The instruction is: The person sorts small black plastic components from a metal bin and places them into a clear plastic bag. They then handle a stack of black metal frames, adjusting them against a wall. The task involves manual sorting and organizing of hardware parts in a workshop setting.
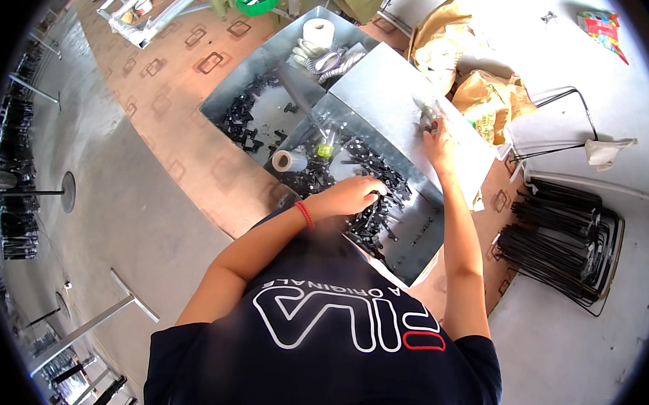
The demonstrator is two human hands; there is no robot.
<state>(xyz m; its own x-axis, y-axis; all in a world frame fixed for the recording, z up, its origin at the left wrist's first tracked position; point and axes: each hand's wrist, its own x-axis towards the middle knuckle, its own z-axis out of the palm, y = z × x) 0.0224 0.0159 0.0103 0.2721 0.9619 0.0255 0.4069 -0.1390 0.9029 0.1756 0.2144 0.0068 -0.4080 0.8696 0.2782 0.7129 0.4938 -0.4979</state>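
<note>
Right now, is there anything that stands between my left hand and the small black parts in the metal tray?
Nothing visible does. Your left hand is right at the small black parts in the metal tray. The white roll lies farther forward and left, out of that path.

You're in a navy short-sleeved tee, white-outlined lettering with some red, plus a red beaded bracelet on your left wrist.
</note>
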